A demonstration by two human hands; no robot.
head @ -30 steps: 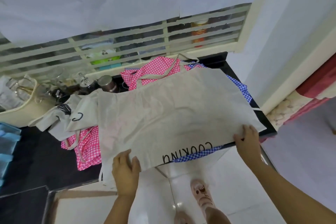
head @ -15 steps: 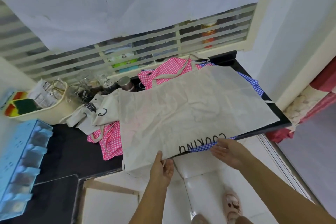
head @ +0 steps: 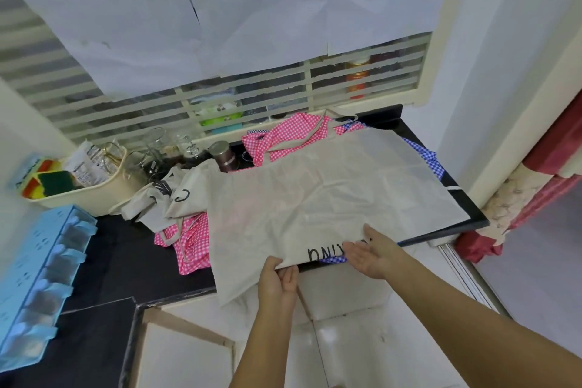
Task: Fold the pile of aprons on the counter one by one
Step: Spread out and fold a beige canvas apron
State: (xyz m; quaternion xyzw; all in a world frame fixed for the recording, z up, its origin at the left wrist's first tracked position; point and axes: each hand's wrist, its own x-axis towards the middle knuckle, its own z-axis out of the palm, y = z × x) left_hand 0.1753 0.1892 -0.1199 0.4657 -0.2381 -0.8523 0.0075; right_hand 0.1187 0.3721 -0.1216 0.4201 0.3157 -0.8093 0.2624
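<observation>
A beige apron [head: 330,198] with black "COOKING" lettering lies spread flat over the black counter [head: 119,261], its near edge hanging past the counter's front. My left hand [head: 278,282] pinches that near edge from below, fingers curled on the cloth. My right hand [head: 373,253] lies palm up at the near edge, partly covering the lettering, fingers slightly apart and touching the cloth. Under the beige apron lie a pink checked apron [head: 192,239] and a blue checked apron [head: 425,157]. Another crumpled beige apron [head: 170,198] sits to the left.
A cream basket [head: 91,195] with sponges, glasses and a metal tin [head: 223,154] stand at the back left. A light blue organiser [head: 34,277] sits at the left. The window grille lies behind, a white wall and red curtain [head: 554,167] to the right.
Both hands moved inward along the apron's near edge, from its outer corners toward the middle. My left hand now pinches the edge; my right hand covers part of the lettering.
</observation>
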